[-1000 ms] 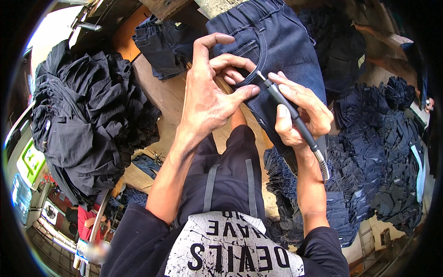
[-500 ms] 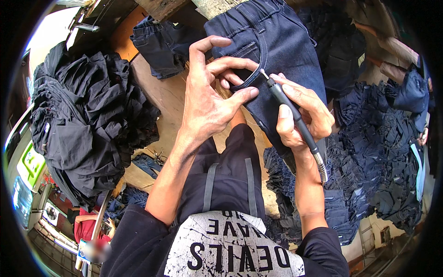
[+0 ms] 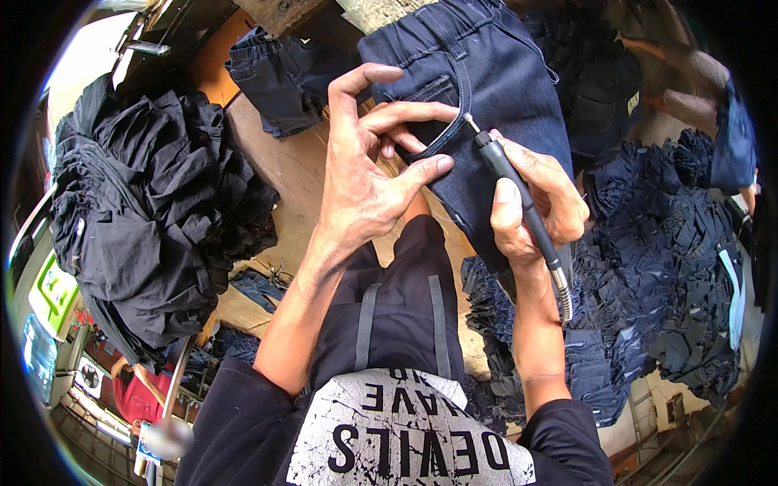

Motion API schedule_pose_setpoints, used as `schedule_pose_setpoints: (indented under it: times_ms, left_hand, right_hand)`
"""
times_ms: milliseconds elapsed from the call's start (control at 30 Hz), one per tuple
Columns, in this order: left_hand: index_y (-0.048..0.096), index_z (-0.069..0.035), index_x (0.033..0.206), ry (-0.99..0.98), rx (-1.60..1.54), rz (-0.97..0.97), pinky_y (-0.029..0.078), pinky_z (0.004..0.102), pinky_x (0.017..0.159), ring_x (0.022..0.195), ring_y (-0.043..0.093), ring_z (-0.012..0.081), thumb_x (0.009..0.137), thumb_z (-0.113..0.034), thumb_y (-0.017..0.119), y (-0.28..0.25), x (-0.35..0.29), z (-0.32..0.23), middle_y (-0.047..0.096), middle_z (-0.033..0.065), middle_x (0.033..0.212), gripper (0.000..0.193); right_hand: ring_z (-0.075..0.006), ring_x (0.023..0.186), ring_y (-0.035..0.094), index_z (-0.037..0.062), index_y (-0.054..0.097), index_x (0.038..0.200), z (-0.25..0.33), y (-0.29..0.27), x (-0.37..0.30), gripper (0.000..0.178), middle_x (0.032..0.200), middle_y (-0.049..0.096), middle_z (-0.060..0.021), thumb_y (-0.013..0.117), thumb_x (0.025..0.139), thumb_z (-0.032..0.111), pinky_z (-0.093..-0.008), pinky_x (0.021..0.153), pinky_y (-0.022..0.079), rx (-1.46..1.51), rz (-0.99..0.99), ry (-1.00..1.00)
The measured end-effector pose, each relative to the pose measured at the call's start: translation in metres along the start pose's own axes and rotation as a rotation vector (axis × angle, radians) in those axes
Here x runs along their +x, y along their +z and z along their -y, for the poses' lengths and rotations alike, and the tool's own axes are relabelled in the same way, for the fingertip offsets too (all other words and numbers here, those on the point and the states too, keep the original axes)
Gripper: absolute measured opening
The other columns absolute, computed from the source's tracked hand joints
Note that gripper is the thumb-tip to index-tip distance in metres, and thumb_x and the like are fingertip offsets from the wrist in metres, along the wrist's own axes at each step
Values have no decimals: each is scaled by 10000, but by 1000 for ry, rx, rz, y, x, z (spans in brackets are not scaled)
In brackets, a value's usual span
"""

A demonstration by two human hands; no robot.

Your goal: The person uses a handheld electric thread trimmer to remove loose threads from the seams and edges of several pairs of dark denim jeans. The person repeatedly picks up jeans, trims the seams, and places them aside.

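Observation:
Dark blue denim trousers [image 3: 510, 97] with an elastic waist hang in front of me, over the edge of a wooden surface. My left hand [image 3: 373, 162] has its fingers tucked behind the curved, stitched pocket edge [image 3: 442, 142] and pulls it taut, thumb near the lower end and index finger raised. In my right hand [image 3: 539, 194] is a slim black rotary tool handpiece [image 3: 519, 190], gripped like a pen, with a flexible metal sleeve at its rear. Its small pale tip touches or almost touches the pocket edge beside my left fingertip.
A large heap of black garments [image 3: 154, 219] rises on the left. Dark shorts [image 3: 284, 77] lie on the board beyond my left hand. Stacks of folded dark denim [image 3: 632, 267] fill the right side, where another person's arms [image 3: 693, 89] handle a blue garment [image 3: 736, 138].
The tool tip has shifted slightly up and right along the pocket edge, with my right hand. My left hand stays nearly still. At far right, the other person's blue garment has moved.

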State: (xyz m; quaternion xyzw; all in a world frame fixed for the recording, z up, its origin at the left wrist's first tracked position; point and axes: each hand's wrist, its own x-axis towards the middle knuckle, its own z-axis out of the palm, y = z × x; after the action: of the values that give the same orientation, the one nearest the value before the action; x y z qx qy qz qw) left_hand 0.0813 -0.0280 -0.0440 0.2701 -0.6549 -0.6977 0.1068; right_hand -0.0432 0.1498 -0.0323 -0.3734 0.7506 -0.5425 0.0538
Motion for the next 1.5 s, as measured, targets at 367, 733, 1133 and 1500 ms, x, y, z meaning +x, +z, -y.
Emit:
schedule_pose_setpoints:
  times_ms: [367,733,1133,1500]
  left_hand:
    - [336,-126,1521,7,-47,8,491,224,816,869,686,97,813,-46,990,-2,-2,9,804,163,1303,967]
    - [389,-84,1518,79,-14,18,548,262,904,1020,709,139,867,-7,895,1,-3,8,802,98,1343,829]
    - [501,-117,1653,332,869,-43,388,461,1196,1248,544,313,870,-411,930,23,64,-70,493,124,1729,940]
    - [259,-1,1667,-223,-212,-138,391,453,1284,1526,478,333,753,-185,1037,122,-82,19,442,223,1650,1213]
  right_hand:
    - [-328,1002,835,-86,729,1159,-3,-1,-4,277,1087,818,-265,716,887,-35,-365,882,673,11,12,30]
    - [-318,1004,830,-108,717,1243,1,0,-1,289,1094,810,-266,671,974,-12,-351,876,654,7,29,93]
    - [-278,1222,743,-15,572,1485,19,-82,-85,436,1299,766,-201,669,1130,218,-400,1100,565,114,-209,221]
    - [-391,1115,808,-45,752,1143,-3,-109,-114,282,1136,815,-231,780,867,6,-485,1070,625,-29,-159,38]
